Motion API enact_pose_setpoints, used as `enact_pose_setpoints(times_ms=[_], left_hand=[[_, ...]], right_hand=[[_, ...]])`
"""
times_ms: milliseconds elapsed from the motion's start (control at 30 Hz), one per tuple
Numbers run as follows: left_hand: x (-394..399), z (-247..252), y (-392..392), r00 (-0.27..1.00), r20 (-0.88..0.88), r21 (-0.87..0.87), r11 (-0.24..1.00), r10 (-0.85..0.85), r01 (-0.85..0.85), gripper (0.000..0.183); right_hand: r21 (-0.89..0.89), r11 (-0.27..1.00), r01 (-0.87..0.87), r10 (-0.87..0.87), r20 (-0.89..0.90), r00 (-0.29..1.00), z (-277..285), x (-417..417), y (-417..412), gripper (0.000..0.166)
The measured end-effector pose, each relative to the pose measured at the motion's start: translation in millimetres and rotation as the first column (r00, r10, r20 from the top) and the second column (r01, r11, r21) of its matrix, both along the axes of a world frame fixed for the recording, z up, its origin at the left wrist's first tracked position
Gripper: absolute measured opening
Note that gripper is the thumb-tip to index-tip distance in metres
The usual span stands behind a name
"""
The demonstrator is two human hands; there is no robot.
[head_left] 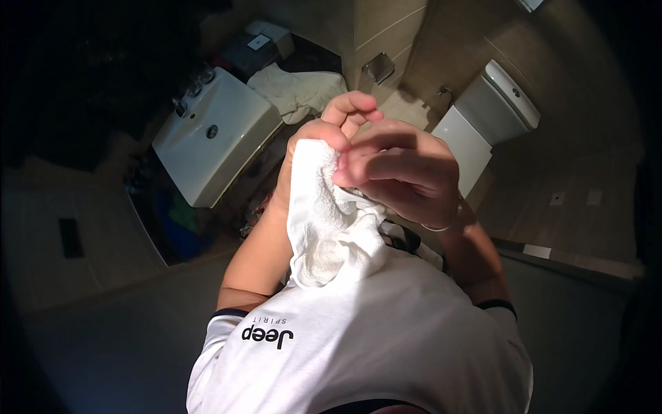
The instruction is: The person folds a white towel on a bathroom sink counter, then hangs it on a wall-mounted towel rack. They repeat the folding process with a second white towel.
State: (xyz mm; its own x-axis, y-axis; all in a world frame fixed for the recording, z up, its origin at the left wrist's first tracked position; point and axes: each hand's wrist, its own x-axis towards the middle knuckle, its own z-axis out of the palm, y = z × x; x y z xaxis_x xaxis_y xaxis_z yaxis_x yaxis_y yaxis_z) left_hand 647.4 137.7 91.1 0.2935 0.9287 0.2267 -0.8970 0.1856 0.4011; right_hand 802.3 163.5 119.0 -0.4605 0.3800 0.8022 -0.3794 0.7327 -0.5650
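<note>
A white terry cloth (pixel 331 222) hangs in front of my chest, its smooth hemmed edge along the left side. My left hand (pixel 318 135) grips its top corner, the thumb bent over the front and the other fingers raised behind. From the right, my right hand (pixel 408 173) meets it, with thumb and fingertips pinching the cloth beside the left thumb. A thin bracelet (pixel 439 226) circles my right wrist. Folds of the cloth droop towards my white T-shirt (pixel 403 321), and the hands hide part of its upper right side.
A white washbasin (pixel 227 139) with taps stands to the left on a dark counter. Beyond it lies a crumpled white towel (pixel 300 88) near a dark box (pixel 251 52). A toilet (pixel 476 119) is at the right, and a metal paper holder (pixel 379 68) is on the wall.
</note>
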Motion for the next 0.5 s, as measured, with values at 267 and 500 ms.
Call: enact_pose_setpoints(times_ms=[267, 500], left_hand=[[17, -25, -14, 0.966, -0.183, 0.034, 0.984, 0.181, -0.177, 0.08], [3, -24, -24, 0.96, -0.279, -0.082, 0.996, -0.001, -0.023, 0.075]], right_hand=[[-0.228, 0.921, 0.315, -0.3, 0.099, 0.949, -29, -18, -16, 0.029], [-0.112, 0.897, 0.428, -0.369, 0.344, 0.863, -41, -2, -32, 0.027]])
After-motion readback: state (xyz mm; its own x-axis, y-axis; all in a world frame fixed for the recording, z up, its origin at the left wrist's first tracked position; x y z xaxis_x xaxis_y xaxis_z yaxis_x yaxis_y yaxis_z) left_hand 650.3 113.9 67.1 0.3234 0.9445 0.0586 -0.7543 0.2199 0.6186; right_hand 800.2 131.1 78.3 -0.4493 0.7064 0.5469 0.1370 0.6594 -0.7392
